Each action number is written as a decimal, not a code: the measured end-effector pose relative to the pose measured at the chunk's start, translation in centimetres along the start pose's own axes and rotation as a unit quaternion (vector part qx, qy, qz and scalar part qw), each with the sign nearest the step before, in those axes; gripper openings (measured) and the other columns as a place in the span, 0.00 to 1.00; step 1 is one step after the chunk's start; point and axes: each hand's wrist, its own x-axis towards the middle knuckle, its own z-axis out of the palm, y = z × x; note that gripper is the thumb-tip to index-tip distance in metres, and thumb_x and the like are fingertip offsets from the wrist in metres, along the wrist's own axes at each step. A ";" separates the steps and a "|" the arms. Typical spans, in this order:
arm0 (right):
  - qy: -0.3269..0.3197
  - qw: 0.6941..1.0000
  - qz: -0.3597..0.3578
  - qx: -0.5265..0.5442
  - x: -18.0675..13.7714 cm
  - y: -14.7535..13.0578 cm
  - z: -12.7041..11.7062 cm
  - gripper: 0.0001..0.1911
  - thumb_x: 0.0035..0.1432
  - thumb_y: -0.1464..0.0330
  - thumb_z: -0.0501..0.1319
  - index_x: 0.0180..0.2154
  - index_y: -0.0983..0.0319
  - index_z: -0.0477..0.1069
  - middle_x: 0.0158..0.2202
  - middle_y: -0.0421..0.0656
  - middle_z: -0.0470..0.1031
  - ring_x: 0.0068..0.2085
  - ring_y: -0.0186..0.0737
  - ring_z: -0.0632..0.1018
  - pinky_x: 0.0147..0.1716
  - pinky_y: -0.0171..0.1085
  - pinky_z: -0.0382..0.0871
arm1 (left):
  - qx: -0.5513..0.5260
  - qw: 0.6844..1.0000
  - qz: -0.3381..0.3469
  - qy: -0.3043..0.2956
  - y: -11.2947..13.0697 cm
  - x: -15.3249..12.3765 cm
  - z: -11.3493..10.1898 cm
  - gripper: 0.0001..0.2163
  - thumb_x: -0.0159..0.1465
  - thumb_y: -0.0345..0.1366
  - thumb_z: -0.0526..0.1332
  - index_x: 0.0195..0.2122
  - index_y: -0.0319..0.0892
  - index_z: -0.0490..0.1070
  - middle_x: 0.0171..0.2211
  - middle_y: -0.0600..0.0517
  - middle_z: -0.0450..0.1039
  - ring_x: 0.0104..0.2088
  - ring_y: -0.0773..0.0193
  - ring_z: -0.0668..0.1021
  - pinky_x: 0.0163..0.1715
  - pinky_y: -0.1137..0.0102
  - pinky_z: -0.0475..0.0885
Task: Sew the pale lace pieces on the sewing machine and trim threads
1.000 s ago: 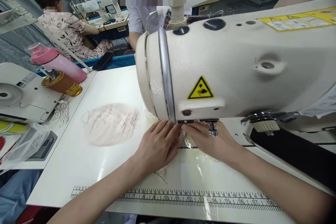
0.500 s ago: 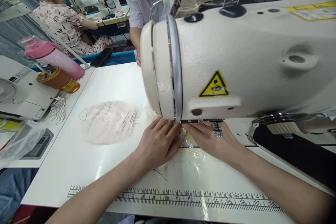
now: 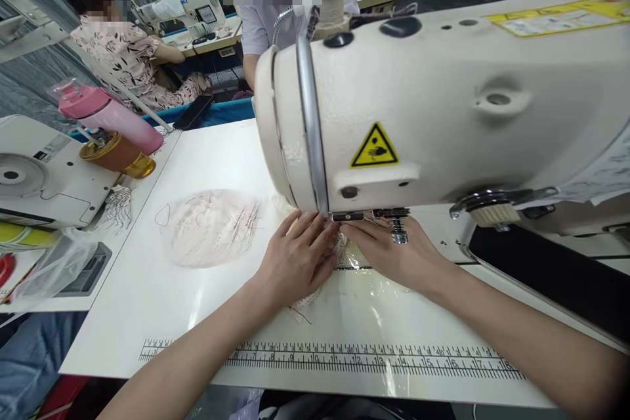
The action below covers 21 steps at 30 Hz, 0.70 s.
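Below the head of a white sewing machine (image 3: 394, 98), my left hand (image 3: 295, 259) is closed on a piece of pale lace fabric (image 3: 310, 300), fingers bent towards the needle area. Part of the lace shows below that hand, with a loose dark thread. My right hand (image 3: 401, 252) comes in from the other side, its fingertips together at the lace edge close to my left fingers. The machine's metal parts partly cover it. The needle and presser foot are hidden behind the machine head. A round, pale lace piece (image 3: 211, 228) with dark red threads lies to the left.
A printed ruler (image 3: 339, 359) runs along the front of the white table (image 3: 123, 315). At left are a pink bottle (image 3: 115, 115), an amber cup (image 3: 118, 154), a phone (image 3: 193, 111) and another machine (image 3: 49, 177). One person sits opposite; another works farther back.
The view has shifted slightly, so the machine head sits further left and higher in the picture. Both hands stay together at the lace, with hardly any change in their grip.
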 end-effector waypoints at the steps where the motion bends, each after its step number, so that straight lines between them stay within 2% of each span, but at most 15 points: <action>1: 0.012 1.000 0.002 0.014 0.1 0.0 0.1 0.21 0.53 0.81 0.56 0.47 0.60 0.74 0.54 0.37 0.76 0.41 0.43 0.80 0.24 0.39 0.64 | 0.008 1.000 0.000 0.000 0.0 0.0 -0.1 0.22 0.70 0.41 0.52 0.63 0.40 0.62 0.54 0.46 0.73 0.56 0.53 0.73 0.60 0.55 0.62; 6: 0.069 0.996 -0.015 0.056 0.3 0.2 0.5 0.14 0.57 0.79 0.57 0.43 0.61 0.74 0.49 0.37 0.79 0.42 0.40 0.79 0.34 0.40 0.66 | 0.033 0.999 0.032 0.021 0.2 -0.6 -1.7 0.22 0.69 0.48 0.55 0.58 0.42 0.68 0.58 0.46 0.70 0.58 0.52 0.71 0.61 0.54 0.61; 9: 0.091 0.993 -0.016 0.072 0.4 0.0 0.2 0.10 0.60 0.76 0.58 0.42 0.61 0.74 0.48 0.37 0.79 0.40 0.38 0.78 0.36 0.39 0.63 | 0.033 0.995 0.087 0.021 0.0 -1.8 -3.4 0.24 0.65 0.54 0.57 0.53 0.42 0.72 0.56 0.47 0.73 0.53 0.52 0.75 0.48 0.58 0.69; 12: 0.087 0.994 -0.007 0.065 0.5 -0.2 -0.4 0.10 0.62 0.77 0.57 0.40 0.60 0.73 0.44 0.37 0.80 0.36 0.35 0.76 0.36 0.39 0.59 | 0.055 0.987 0.154 0.010 0.0 -4.1 -4.4 0.27 0.64 0.57 0.57 0.51 0.37 0.73 0.53 0.45 0.75 0.45 0.54 0.77 0.34 0.63 0.71; 14: 0.079 0.994 -0.009 0.069 0.6 -0.3 -0.5 0.11 0.61 0.79 0.55 0.39 0.61 0.73 0.41 0.38 0.80 0.34 0.33 0.73 0.36 0.38 0.57 | 0.073 0.983 0.170 0.020 0.4 -5.8 -4.5 0.22 0.66 0.51 0.59 0.49 0.36 0.73 0.51 0.46 0.76 0.42 0.57 0.78 0.30 0.65 0.71; 15: 0.078 0.994 -0.012 0.074 0.7 -0.3 -0.6 0.13 0.59 0.81 0.54 0.38 0.61 0.73 0.40 0.38 0.79 0.33 0.33 0.73 0.37 0.38 0.57 | 0.079 0.983 0.162 0.031 0.6 -6.5 -4.4 0.17 0.67 0.44 0.60 0.49 0.36 0.73 0.50 0.46 0.77 0.42 0.58 0.78 0.29 0.67 0.72; 16: 0.079 0.994 -0.015 0.080 0.7 -0.3 -0.5 0.15 0.58 0.82 0.53 0.38 0.60 0.72 0.40 0.38 0.79 0.33 0.33 0.72 0.37 0.38 0.57 | 0.080 0.985 0.148 0.045 0.9 -7.0 -4.3 0.12 0.67 0.36 0.61 0.49 0.36 0.73 0.49 0.47 0.77 0.43 0.60 0.79 0.29 0.69 0.72; 18: 0.086 0.992 -0.017 0.091 0.7 -0.2 -0.4 0.17 0.56 0.83 0.52 0.38 0.60 0.73 0.40 0.38 0.79 0.34 0.34 0.71 0.39 0.38 0.57 | 0.057 0.991 0.100 0.066 1.3 -7.6 -4.4 0.11 0.66 0.24 0.58 0.49 0.37 0.71 0.49 0.47 0.78 0.46 0.61 0.79 0.28 0.73 0.73; 21: 0.107 0.989 -0.015 0.096 0.6 -0.3 -0.2 0.13 0.58 0.78 0.54 0.39 0.60 0.74 0.41 0.39 0.79 0.34 0.35 0.72 0.40 0.39 0.57 | -0.016 0.998 0.009 0.066 1.3 -6.8 -5.3 0.09 0.68 0.24 0.53 0.47 0.37 0.68 0.51 0.43 0.76 0.42 0.64 0.81 0.26 0.76 0.73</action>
